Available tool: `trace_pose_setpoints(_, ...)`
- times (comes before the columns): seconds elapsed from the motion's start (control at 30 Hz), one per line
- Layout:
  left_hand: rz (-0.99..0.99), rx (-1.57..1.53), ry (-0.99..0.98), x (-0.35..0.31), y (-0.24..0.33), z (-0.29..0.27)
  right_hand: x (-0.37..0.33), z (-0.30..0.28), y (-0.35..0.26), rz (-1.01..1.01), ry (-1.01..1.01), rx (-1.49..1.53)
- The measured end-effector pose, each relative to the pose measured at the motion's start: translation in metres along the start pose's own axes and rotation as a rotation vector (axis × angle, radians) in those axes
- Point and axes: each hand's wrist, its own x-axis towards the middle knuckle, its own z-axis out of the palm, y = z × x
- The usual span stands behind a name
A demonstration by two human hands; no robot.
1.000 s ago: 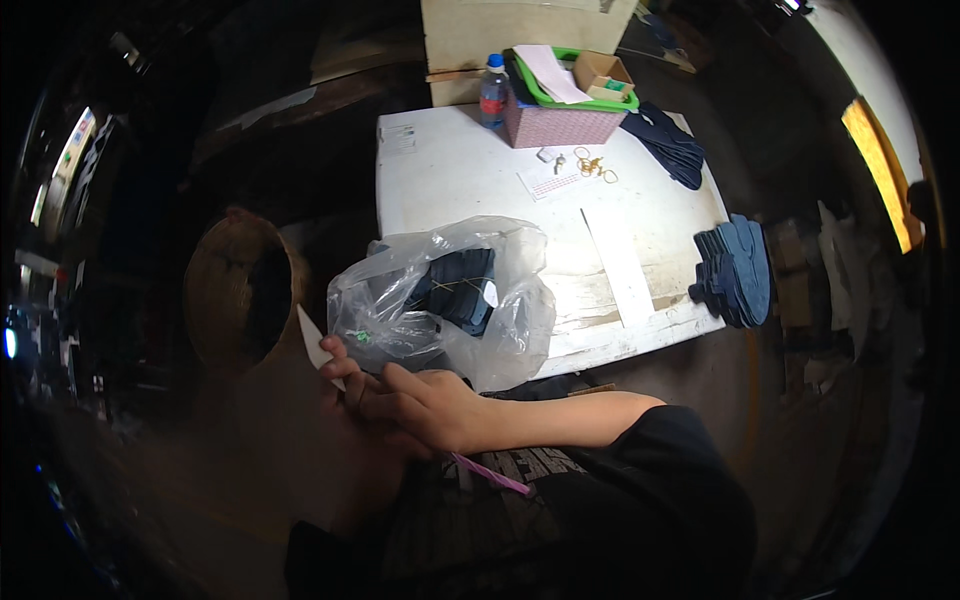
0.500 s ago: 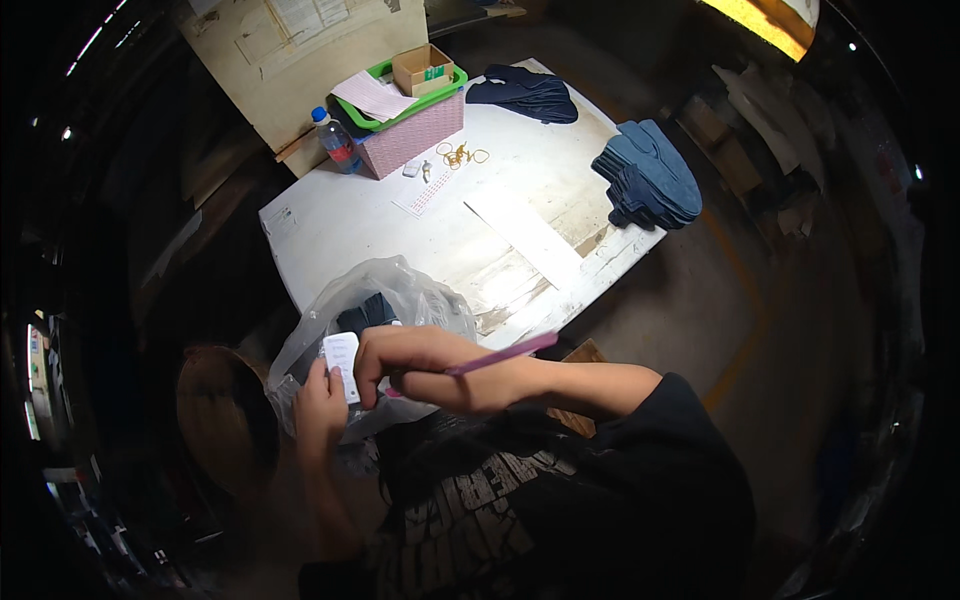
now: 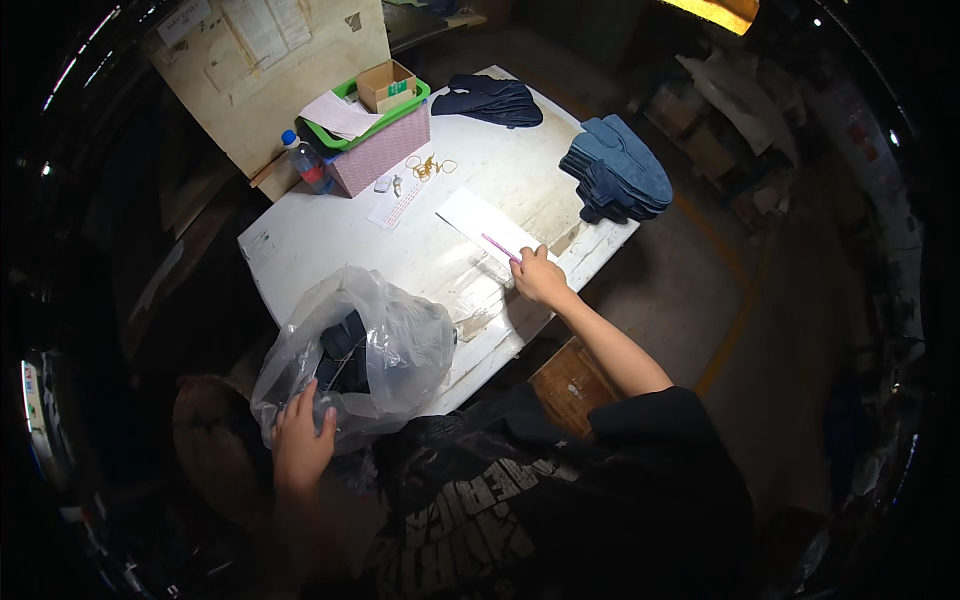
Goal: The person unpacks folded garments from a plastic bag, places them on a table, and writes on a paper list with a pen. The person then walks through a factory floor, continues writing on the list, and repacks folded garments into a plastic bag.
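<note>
A clear plastic bag (image 3: 405, 340) stands open at the near left edge of the white table (image 3: 340, 240), with dark blue fabric pieces (image 3: 345, 355) inside. At its near rim is my left hand (image 3: 302, 435), fingers apart and touching the plastic, holding nothing that I can see. My right hand (image 3: 538, 275) reaches forward over the table. Its fingers are closed on the end of a pink pen (image 3: 498, 247), which lies low over a long white paper strip (image 3: 480, 220). Part of that strip is hidden under the hand.
At the back stands a pink basket (image 3: 385, 155) with a green rim, holding a small cardboard box (image 3: 387, 86) and papers. Beside it is a bottle (image 3: 308, 165). Yellow rubber bands (image 3: 430, 168) lie before it. Blue (image 3: 620, 165) and dark navy (image 3: 487, 102) fabric stacks lie along the right.
My right hand has moved from the bag, forward and right to the paper strip, carrying the pen. The small white label that my left hand held is no longer in view.
</note>
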Motion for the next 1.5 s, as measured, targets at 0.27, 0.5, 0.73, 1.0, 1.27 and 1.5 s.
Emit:
trace_pose_setpoints(0.27,0.007,-0.197,0.005,-0.044,0.005,-0.102,-0.004,0.057,0.063,-0.007,0.154,-0.109)
trace_pose_setpoints(0.5,0.251,-0.251,0.000,0.076,0.099,-0.019,-0.008,0.058,0.052,-0.055,0.101,-0.153)
trace_pose_setpoints(0.73,0.550,-0.092,-0.128,0.059,0.106,0.063,-0.054,0.064,0.054,-0.183,0.070,-0.241)
trace_pose_setpoints(1.0,-0.296,-1.088,0.530,-0.160,-0.078,0.077,-0.085,0.090,0.052,-0.208,0.109,-0.283)
trace_pose_setpoints(1.27,-0.555,-1.158,0.725,-0.336,-0.050,0.072,-0.105,0.107,0.007,-0.241,0.072,-0.222)
trace_pose_setpoints(1.5,-0.895,-0.678,0.355,-0.357,-0.120,0.157,-0.142,0.125,-0.062,-0.426,-0.041,-0.173)
